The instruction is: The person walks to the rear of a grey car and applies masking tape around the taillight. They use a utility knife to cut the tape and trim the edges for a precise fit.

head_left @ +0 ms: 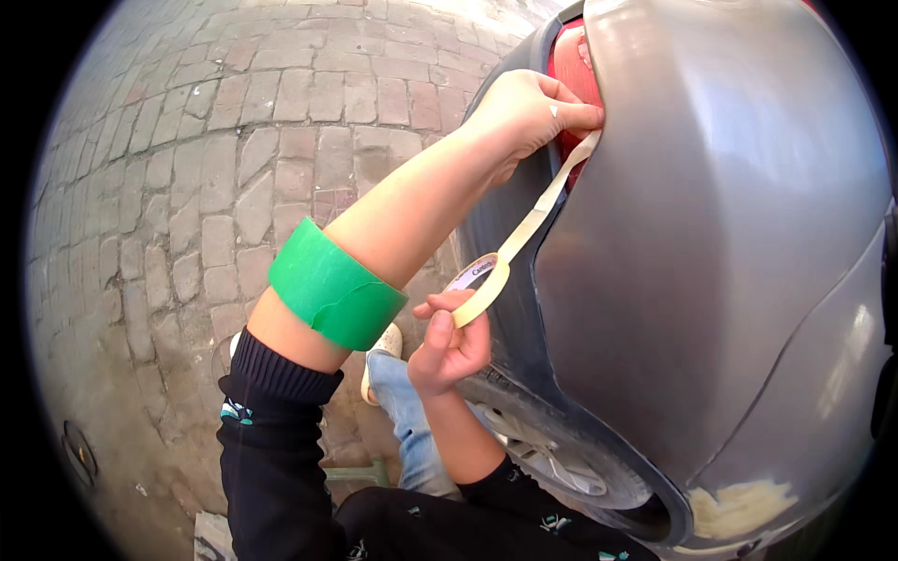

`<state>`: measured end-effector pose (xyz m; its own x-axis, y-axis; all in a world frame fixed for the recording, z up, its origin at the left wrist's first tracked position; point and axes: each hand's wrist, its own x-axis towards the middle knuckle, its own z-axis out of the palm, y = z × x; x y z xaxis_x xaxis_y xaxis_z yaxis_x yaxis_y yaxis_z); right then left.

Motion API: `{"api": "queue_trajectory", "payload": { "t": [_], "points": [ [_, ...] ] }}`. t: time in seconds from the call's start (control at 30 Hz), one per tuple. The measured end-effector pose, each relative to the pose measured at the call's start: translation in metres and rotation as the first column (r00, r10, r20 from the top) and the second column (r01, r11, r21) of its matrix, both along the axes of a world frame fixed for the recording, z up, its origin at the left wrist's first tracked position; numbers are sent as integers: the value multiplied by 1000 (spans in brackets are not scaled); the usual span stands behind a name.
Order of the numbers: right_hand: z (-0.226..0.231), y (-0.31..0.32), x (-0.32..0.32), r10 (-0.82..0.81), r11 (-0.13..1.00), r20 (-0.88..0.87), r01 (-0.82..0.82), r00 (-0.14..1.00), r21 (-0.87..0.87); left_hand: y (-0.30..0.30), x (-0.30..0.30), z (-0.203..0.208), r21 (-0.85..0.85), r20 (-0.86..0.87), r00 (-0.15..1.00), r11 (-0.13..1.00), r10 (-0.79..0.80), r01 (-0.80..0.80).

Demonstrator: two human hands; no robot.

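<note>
My left hand (535, 114) reaches up to the edge of a grey car body panel (655, 271). Its thumb and fingers are closed on the end of a pale strip of masking tape (552, 198), right where the panel meets a red light (572, 75). From there the strip runs down to the masking tape roll (484, 299). My right hand (454, 351) grips that roll by its lower rim, fingers curled, beside the black trim. Around my left forearm, like a bracelet, sits a wide roll of green tape (332, 288).
Below the panel is a car wheel (543, 449) inside a black wheel arch. A pale patch (744, 510) marks the panel's lower right part. Brick paving (215, 168) spreads to the left. A person's leg in blue jeans (412, 430) and a light shoe (382, 351) show beneath my arms.
</note>
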<state>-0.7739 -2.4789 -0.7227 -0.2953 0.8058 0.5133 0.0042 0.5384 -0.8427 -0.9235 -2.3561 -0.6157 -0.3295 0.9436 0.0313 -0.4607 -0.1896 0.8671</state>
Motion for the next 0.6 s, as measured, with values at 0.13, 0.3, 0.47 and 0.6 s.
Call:
{"api": "queue_trajectory", "payload": {
  "t": [0.13, 0.3, 0.47, 0.6],
  "points": [
    [0, 3, 4, 51, 949, 37, -60, 998, 309, 4, -3, -7, -13, -19, 1000, 1000, -19, 19],
    [11, 12, 9, -9, 891, 39, -10, 999, 455, -1, 2, 5, -69, -127, 992, 997, 18, -26],
    [16, 14, 25, -99, 884, 62, 59, 993, 464, -3, 4, 6, -137, -204, 978, 988, 41, -70],
    [25, 12, 37, -164, 854, 84, 99, 983, 510, 0, 6, 5, -172, -187, 979, 978, 86, -118]
  ]
}}
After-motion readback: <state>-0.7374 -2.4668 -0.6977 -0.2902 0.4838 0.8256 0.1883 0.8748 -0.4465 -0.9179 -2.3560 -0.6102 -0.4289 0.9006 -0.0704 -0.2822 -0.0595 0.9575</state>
